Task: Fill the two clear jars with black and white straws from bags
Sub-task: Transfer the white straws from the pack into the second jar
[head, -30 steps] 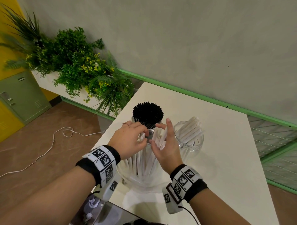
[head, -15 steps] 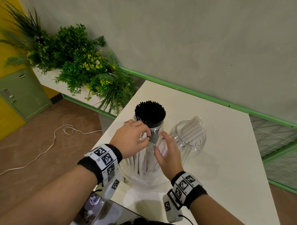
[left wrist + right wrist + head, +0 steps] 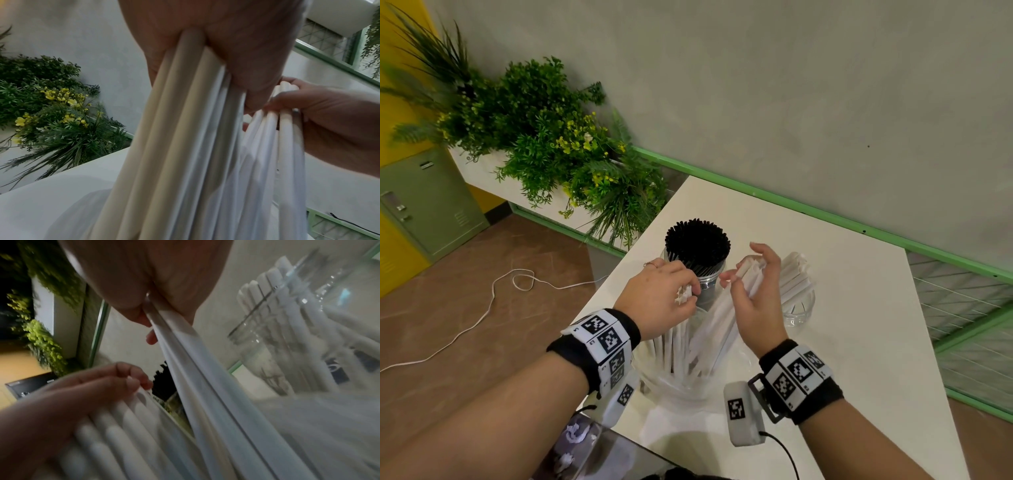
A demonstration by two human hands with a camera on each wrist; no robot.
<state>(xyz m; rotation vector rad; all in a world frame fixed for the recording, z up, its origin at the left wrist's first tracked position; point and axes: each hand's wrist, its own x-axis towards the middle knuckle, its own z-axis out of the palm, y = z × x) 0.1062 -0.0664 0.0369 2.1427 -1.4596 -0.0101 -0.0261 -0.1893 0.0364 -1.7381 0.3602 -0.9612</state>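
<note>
A clear jar (image 3: 705, 284) packed with black straws (image 3: 697, 245) stands on the white table (image 3: 842, 325). To its right a second clear jar (image 3: 799, 308) holds several white straws (image 3: 796, 272). In front of both, a clear plastic bag (image 3: 681, 387) holds white straws upright. My left hand (image 3: 664, 301) grips a bunch of those straws (image 3: 185, 129) by their tops. My right hand (image 3: 756, 294) holds another bunch of white straws (image 3: 722, 325), tilted toward the right jar; the right wrist view shows them (image 3: 195, 378) pinched under the palm.
A white planter with green plants and yellow flowers (image 3: 544, 144) stands left of the table. A white cable (image 3: 493, 298) lies on the brown floor. A green rail (image 3: 825, 219) runs along the grey wall behind the table. A green cabinet (image 3: 424, 202) stands far left.
My right hand has lifted a bunch of white straws up out of the bag and swung it toward the right jar. The left hand stays on the remaining straws.
</note>
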